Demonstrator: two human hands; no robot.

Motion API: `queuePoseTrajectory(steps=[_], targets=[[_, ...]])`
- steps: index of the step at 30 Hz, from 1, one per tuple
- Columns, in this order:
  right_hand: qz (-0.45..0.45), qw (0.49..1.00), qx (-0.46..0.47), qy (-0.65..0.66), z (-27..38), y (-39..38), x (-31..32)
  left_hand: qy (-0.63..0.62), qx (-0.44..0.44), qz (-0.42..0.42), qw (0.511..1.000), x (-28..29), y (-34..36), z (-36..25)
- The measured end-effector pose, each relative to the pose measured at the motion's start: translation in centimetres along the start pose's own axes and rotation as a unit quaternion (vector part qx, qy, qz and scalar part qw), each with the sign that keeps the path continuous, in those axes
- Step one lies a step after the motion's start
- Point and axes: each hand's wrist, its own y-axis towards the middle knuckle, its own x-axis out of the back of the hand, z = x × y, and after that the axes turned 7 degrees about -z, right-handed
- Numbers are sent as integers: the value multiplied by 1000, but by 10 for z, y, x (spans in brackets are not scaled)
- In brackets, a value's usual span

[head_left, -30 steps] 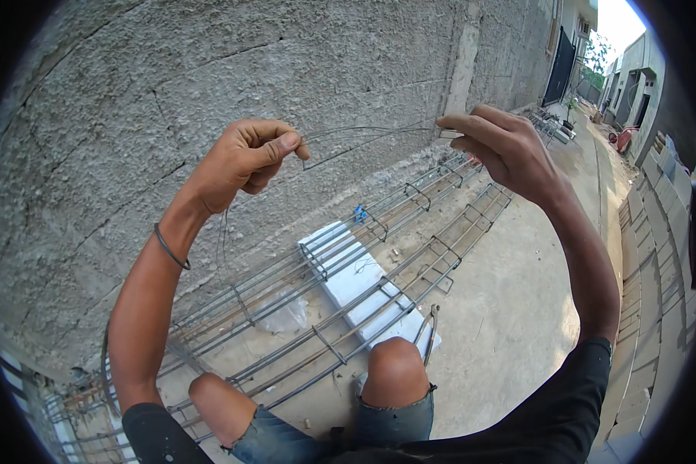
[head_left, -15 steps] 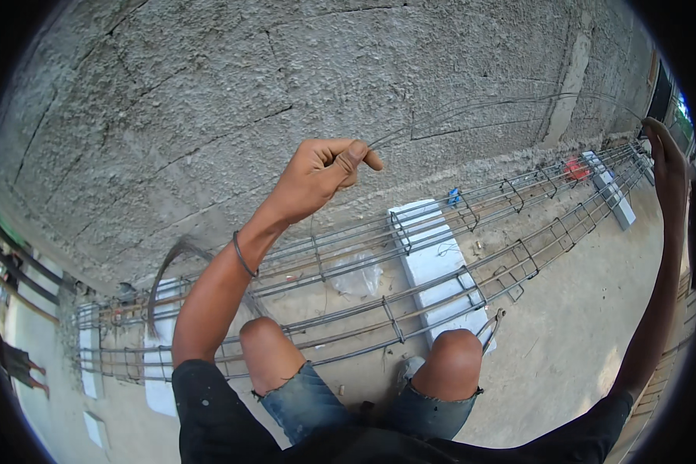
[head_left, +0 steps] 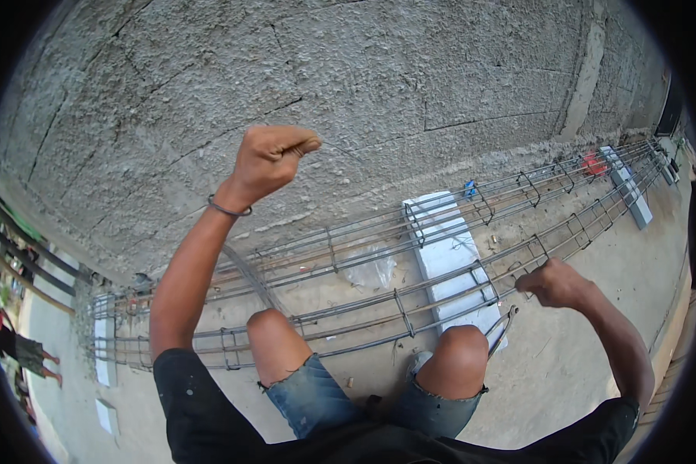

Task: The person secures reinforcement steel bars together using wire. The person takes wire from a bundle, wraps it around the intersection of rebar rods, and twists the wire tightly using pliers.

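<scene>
My left hand (head_left: 274, 157) is raised in front of the rough wall, thumb and fingers pinched together on a thin wire (head_left: 337, 146). The wire trails off to the right and fades against the wall. Lower down at the right, my right hand (head_left: 555, 284) is closed beside the near bars of a long rebar cage (head_left: 404, 315). Whatever its fingertips hold is too small to make out. The cage lies across in front of my knees, its long bars joined by square stirrups. A grey bundle of wire strands (head_left: 249, 274) slants across it, partly behind my left forearm.
White blocks (head_left: 445, 232) support the cage; another (head_left: 630, 193) is farther right. A dark metal tool (head_left: 512, 313) leans near my right knee. Clear plastic (head_left: 369, 267), a blue scrap (head_left: 469, 188) and a red one (head_left: 594, 163) lie around. A person (head_left: 23, 348) is at far left.
My right hand has come down and inward from the far right to the near bars. My left hand has moved left and slightly up, still pinching the wire. The long stretched wire arc no longer shows.
</scene>
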Motion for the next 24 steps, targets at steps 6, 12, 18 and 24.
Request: queuePoseTrajectory(steps=[6, 12, 18, 24], targets=[[-331, 943, 2, -28, -40, -16, 84, 9, -1, 251, 968, -22, -44, -7], [-64, 984, -38, 164, 6, -7, 10, -34, 73, 17, 997, -11, -10, 33], [-355, 854, -290, 245, -112, -69, 55, -186, -13, 275, 943, -87, -56, -43], [-63, 937, -137, 314, -34, -70, -51, 88, 21, 174, 981, -87, -17, 53]])
